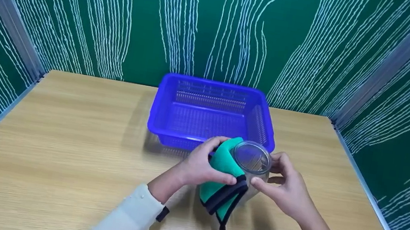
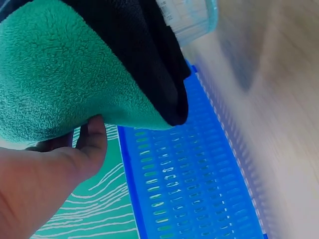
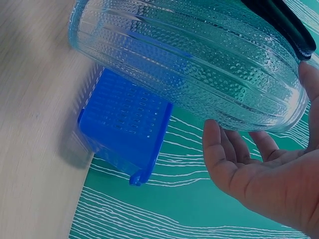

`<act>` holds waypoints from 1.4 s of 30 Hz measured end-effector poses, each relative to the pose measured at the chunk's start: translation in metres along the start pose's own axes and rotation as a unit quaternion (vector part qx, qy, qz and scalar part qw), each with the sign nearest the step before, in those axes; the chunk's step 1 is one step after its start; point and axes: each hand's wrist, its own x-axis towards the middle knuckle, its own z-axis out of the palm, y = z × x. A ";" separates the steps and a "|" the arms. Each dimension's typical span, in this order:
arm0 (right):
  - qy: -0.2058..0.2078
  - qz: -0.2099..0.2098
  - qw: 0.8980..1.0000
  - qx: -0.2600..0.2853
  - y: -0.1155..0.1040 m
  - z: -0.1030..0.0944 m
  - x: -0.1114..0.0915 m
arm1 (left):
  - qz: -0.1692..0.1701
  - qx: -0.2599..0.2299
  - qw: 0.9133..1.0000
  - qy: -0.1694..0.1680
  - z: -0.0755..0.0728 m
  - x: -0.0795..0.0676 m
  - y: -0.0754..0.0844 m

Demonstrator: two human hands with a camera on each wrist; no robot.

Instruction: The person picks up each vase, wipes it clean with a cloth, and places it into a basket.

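Note:
My left hand [image 1: 197,167] grips a green towelling cloth [image 1: 223,161] with black edging and a hanging loop, thumb on the near side. The cloth lies against the left side of a clear glass jar [image 1: 251,159]. My right hand [image 1: 287,189] holds that jar from the right, its thumb near the rim. In the right wrist view the ribbed, dimpled glass [image 3: 199,74] shows, with green cloth visible through it. Folded green cloth [image 2: 65,69] fills much of the left wrist view and hides part of the jar.
A blue plastic basket [image 1: 213,84] with slotted walls stands on the wooden table [image 1: 84,146] just beyond my hands. Green panels [image 1: 142,22] with white wavy lines enclose the table at the back and both sides, joined by grey posts [image 1: 392,65].

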 end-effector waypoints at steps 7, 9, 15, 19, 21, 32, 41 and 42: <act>-0.002 0.007 1.000 -0.006 -0.023 -0.001 -0.005 | 0.021 0.010 1.000 -0.012 -0.002 0.000 -0.005; -0.003 0.008 1.000 -0.007 -0.032 -0.002 -0.007 | 0.020 0.018 1.000 -0.017 -0.003 0.000 -0.006; -0.005 -0.004 1.000 0.005 -0.031 -0.002 -0.007 | 0.026 0.007 0.999 -0.032 -0.004 0.002 -0.011; -0.005 -0.009 1.000 0.008 -0.030 -0.002 -0.007 | 0.026 0.007 0.999 -0.043 -0.004 0.003 -0.017; -0.004 -0.009 1.000 0.008 -0.030 -0.001 -0.007 | 0.024 0.013 0.998 -0.049 -0.004 0.004 -0.020; 0.001 -0.002 1.000 0.004 -0.029 -0.002 -0.007 | -0.002 0.093 0.994 -0.065 0.000 0.003 -0.029; 0.000 0.004 1.000 0.006 -0.031 -0.002 -0.007 | -0.016 0.174 0.983 -0.065 0.004 0.003 -0.034; 0.000 0.003 1.000 0.008 -0.031 -0.002 -0.007 | -0.016 0.181 0.981 -0.064 0.004 0.003 -0.035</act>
